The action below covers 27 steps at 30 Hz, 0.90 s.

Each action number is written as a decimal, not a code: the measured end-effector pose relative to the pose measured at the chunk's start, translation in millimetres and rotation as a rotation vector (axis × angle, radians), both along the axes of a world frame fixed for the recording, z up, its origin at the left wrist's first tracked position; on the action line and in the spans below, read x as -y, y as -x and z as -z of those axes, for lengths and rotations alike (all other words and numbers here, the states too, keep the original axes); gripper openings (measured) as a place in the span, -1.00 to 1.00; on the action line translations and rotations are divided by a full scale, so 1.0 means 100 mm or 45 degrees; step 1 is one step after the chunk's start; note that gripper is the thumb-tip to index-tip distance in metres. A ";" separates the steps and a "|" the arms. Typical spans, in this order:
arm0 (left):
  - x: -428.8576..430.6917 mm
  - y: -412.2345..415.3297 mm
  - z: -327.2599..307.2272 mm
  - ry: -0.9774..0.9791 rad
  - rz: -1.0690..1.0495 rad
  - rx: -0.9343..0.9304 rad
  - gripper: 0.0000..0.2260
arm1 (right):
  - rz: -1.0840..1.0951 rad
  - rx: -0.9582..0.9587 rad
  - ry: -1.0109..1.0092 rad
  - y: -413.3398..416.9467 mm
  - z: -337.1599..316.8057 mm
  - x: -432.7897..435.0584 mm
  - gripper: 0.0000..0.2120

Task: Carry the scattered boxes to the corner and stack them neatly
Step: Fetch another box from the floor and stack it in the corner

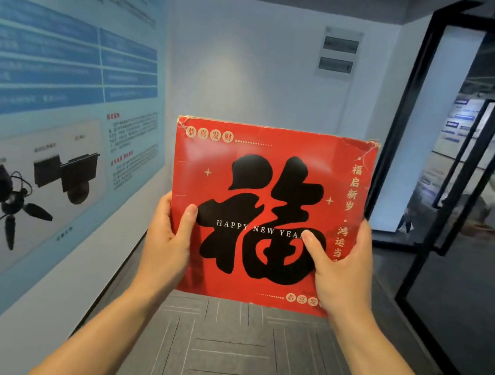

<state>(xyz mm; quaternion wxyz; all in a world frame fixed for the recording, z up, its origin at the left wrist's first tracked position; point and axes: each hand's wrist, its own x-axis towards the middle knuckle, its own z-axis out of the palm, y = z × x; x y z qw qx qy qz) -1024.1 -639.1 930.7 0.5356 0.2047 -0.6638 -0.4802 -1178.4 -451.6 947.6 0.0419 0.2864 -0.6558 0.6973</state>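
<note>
Both left hand (167,239) and right hand (342,272) grip one seemingly flat box (271,187).

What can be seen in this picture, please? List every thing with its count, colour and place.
red box: 1, red with black character, centre, held up
poster: 1, blue and white, left wall
wall panel: 1, grey, far wall
glass door: 1, black frame, right
carpet: 1, grey, floor
left hand: 1, grips the box's left edge
right hand: 1, grips the box's right edge
</note>
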 end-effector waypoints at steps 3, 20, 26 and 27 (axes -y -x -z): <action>0.37 0.42 -0.14 0.052 -0.048 0.009 -0.80 | -0.057 -0.011 0.033 0.51 -0.09 0.44 -0.39; 3.45 2.69 -0.17 0.026 -0.044 -0.061 -0.77 | -0.076 -0.049 -0.011 2.81 -0.06 3.57 -0.31; 4.43 3.66 -0.33 0.037 -0.015 -0.066 -0.77 | -0.069 0.013 -0.002 3.76 -0.28 4.50 -0.41; 4.57 3.82 -0.34 0.045 -0.015 -0.063 -0.76 | -0.072 0.037 0.007 3.94 -0.29 4.66 -0.43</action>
